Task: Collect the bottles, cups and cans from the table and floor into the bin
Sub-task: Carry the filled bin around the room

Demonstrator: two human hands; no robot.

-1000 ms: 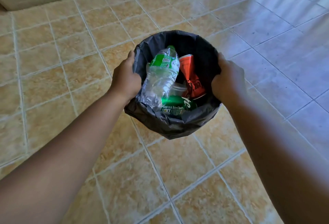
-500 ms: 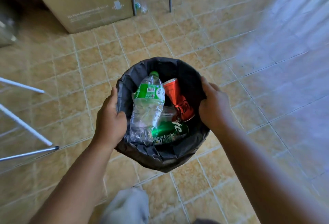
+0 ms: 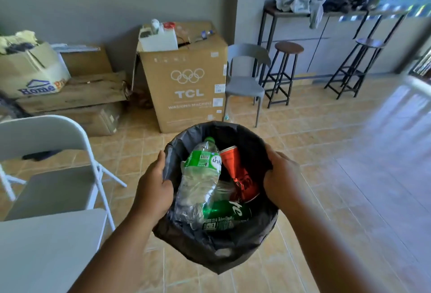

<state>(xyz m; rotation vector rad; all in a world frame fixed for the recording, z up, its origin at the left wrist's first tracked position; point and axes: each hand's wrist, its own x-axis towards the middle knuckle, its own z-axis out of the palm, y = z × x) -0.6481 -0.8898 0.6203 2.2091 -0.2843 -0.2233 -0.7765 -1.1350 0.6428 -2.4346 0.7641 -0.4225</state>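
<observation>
I hold a round bin (image 3: 217,253) lined with a black bag, off the floor in front of me. My left hand (image 3: 154,190) grips its left rim and my right hand (image 3: 283,179) grips its right rim. Inside lie a crumpled clear bottle (image 3: 198,183) with a green label and cap, a dented red can (image 3: 238,173), a green can (image 3: 224,217) and a clear plastic cup (image 3: 225,189) partly hidden under them. A small bottle (image 3: 226,117) lies on the floor by the grey chair's leg.
A white table corner (image 3: 42,250) is at lower left, with a white folding chair (image 3: 53,176) behind it. A tall TCL cardboard box (image 3: 186,83), stacked boxes (image 3: 70,92), a grey chair (image 3: 245,83) and black stools (image 3: 282,73) stand along the far wall. Tiled floor (image 3: 349,187) lies to the right.
The view has tilted up from the floor to the room, so the wall, boxes and chairs appeared. The bin has risen with both hands still on its rim; its contents have not shifted.
</observation>
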